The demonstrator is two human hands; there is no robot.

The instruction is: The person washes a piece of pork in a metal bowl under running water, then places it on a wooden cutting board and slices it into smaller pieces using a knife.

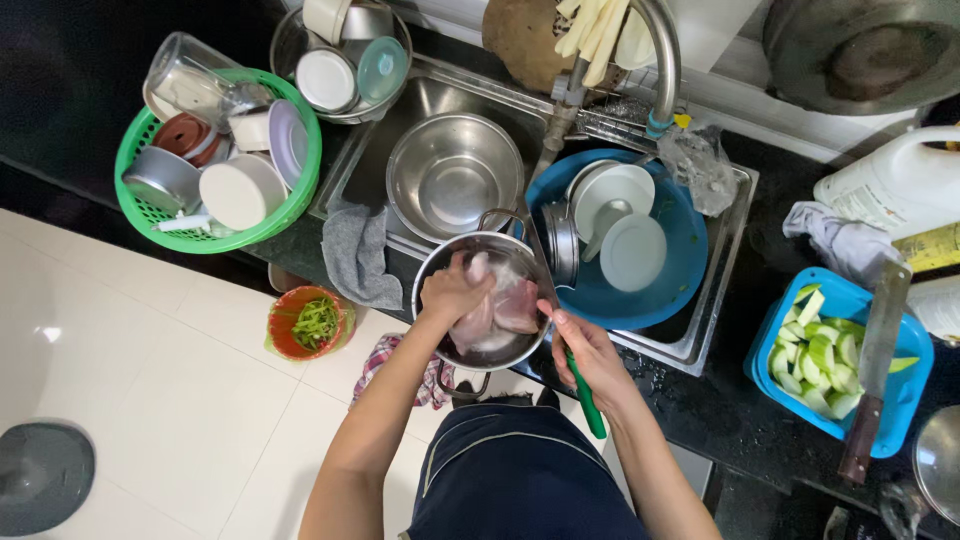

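Observation:
A steel pot [436,262] sits at the front edge of the sink and holds pale raw meat [512,305]. My left hand [452,291] reaches into the pot and grips the meat. My right hand [583,352] is at the pot's right rim, closed on a green-handled knife [588,406] whose handle points back toward me; the blade is hidden behind the hand and the meat.
A steel bowl [455,180] lies in the sink, beside a blue basin [685,250] of white dishes. A green basket [295,195] of containers stands left. A blue basket [905,395] of sliced green vegetable with a cleaver [875,360] stands right. An orange bin [282,340] sits on the floor.

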